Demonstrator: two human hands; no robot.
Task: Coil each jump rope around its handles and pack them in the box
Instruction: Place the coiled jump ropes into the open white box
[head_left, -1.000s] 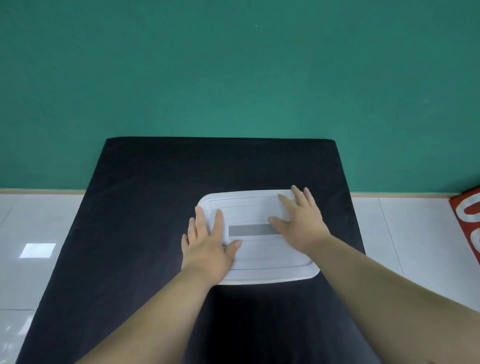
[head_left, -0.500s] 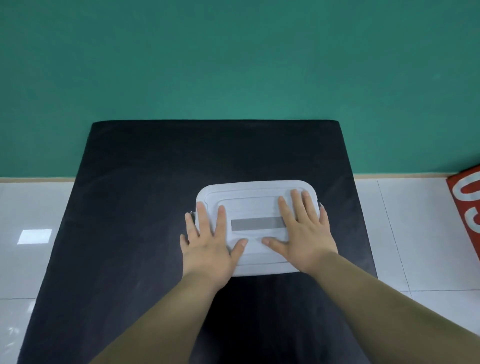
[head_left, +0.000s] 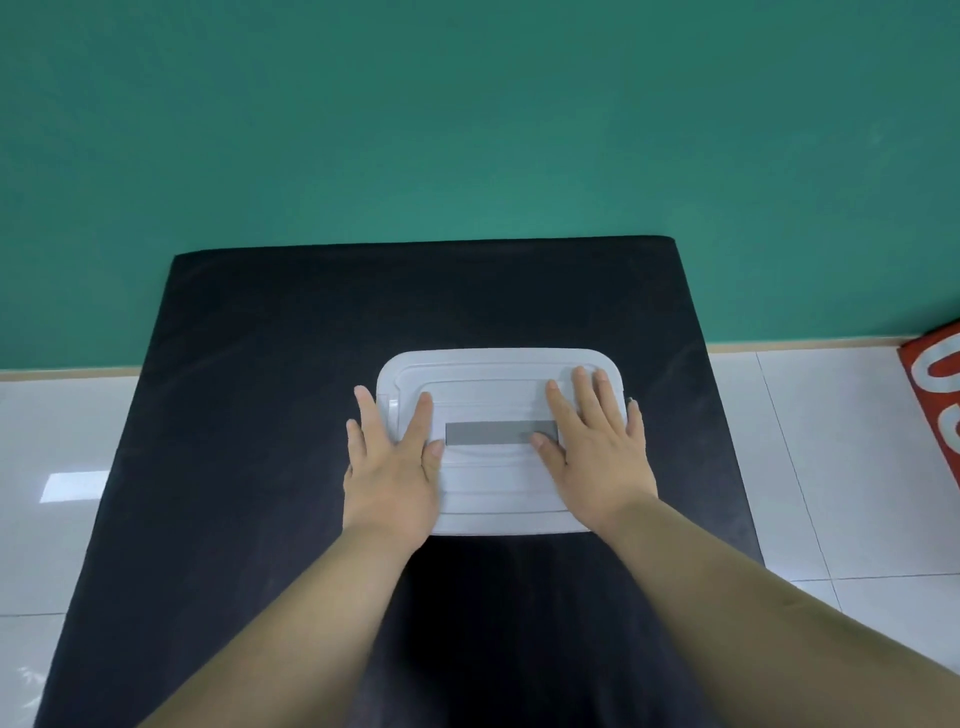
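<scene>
Right, the white box (head_left: 498, 525) sits near the middle of the black mat (head_left: 249, 415), lid (head_left: 493, 374) on and covering it from edge to edge; whatever is inside is hidden, so no rope can be seen from the head view. From above the box reads as a rounded rectangle with raised ridges stepping inward, and a flat grey strip (head_left: 493, 434) runs across its centre. Both hands lie flat on top; the left hand (head_left: 392, 478) covers the lid's left side with straight, spread fingers, the outer two hanging past the edge over the mat; the right hand (head_left: 597, 457) covers the right side, fingers straight and pointing away, the little finger at the lid's right rim. Neither hand holds anything; palms simply rest on the plastic. Both thumbs point inward; the right tip touches the strip's end, the left sits just beside the other end. Behind the mat rises a green wall (head_left: 467, 130); white floor tiles (head_left: 831, 467) flank it, with a red object (head_left: 935, 395) at the right edge.
</scene>
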